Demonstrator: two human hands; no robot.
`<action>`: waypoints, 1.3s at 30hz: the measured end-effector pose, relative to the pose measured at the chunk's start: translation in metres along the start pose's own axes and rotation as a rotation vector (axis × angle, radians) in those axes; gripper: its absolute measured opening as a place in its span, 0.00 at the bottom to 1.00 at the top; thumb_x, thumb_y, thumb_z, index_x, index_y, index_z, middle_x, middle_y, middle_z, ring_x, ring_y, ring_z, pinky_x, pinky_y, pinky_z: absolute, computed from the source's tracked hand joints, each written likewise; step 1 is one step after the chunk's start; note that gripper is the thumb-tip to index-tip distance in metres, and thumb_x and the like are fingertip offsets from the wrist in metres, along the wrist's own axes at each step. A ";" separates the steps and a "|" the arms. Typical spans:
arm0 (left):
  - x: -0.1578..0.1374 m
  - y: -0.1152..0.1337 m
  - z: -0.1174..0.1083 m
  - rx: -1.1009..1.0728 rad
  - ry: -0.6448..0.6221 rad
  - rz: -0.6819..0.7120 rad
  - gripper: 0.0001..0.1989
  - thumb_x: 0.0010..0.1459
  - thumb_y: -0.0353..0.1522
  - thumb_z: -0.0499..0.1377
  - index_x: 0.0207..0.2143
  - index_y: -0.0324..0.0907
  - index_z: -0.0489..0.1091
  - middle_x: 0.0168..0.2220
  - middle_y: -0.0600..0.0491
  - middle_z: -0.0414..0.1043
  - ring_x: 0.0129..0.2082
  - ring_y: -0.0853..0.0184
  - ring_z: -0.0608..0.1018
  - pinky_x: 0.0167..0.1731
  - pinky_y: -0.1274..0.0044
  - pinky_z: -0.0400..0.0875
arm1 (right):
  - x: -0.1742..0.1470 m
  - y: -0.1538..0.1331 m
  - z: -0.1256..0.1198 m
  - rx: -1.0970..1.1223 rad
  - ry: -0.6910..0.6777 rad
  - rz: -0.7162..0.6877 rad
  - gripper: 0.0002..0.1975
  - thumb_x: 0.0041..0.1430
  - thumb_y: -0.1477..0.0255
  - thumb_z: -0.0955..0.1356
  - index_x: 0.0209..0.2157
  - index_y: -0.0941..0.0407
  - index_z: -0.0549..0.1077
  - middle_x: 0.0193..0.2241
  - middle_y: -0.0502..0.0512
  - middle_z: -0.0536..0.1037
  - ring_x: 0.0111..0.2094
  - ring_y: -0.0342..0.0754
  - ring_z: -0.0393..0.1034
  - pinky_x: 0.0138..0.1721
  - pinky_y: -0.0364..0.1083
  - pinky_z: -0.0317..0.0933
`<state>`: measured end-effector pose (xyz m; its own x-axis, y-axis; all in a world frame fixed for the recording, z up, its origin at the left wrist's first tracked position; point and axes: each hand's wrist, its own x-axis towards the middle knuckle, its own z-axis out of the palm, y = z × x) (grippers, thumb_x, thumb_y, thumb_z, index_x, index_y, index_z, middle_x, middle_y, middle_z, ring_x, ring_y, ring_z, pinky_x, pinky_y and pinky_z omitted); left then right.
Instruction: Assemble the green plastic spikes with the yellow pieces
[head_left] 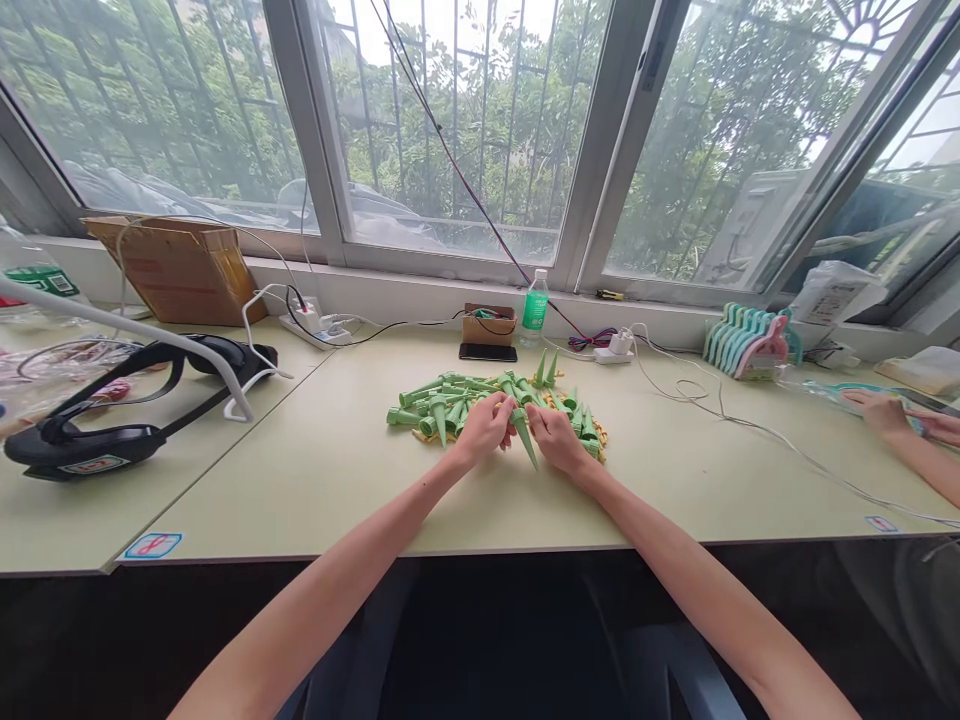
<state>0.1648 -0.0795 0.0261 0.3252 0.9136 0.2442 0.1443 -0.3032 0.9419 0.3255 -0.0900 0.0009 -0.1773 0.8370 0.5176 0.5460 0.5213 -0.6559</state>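
A tapered green plastic spike [527, 443] points down and toward me between my two hands. Its wide end is pinched in the fingers of my left hand [486, 428]. Close against that end, my right hand [556, 436] is closed, with its thumb by the spike; whatever its curled fingers grip is hidden. Just behind both hands lies a pile of similar green spikes [437, 408], several on their sides and two standing on end. Small yellow plastic pieces [602, 432] show among and under them.
Behind the pile are a black phone [488, 352], a small cardboard box [489, 325] and a green-labelled bottle [535, 302]. A black head strap [105, 410] lies left. White cables [720, 400] and small hangers [742, 342] are at right, near another person's hands [889, 410].
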 end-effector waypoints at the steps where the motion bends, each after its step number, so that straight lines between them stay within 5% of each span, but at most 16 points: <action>1: 0.000 0.000 0.000 -0.009 -0.005 -0.008 0.17 0.62 0.44 0.51 0.31 0.40 0.64 0.17 0.56 0.69 0.12 0.72 0.71 0.12 0.81 0.65 | 0.000 0.000 0.000 -0.001 0.001 0.001 0.25 0.68 0.55 0.53 0.20 0.54 0.53 0.17 0.47 0.57 0.20 0.43 0.50 0.24 0.45 0.48; 39: 0.000 0.001 -0.002 -0.089 -0.088 -0.062 0.15 0.60 0.43 0.56 0.35 0.40 0.65 0.19 0.56 0.70 0.15 0.71 0.74 0.16 0.79 0.71 | 0.000 -0.001 -0.001 -0.038 0.016 -0.022 0.24 0.68 0.57 0.54 0.20 0.54 0.54 0.17 0.47 0.58 0.20 0.43 0.51 0.24 0.45 0.47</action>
<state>0.1625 -0.0796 0.0279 0.3997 0.9013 0.1669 0.0847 -0.2176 0.9724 0.3260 -0.0907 0.0016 -0.1768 0.8223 0.5408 0.5726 0.5329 -0.6230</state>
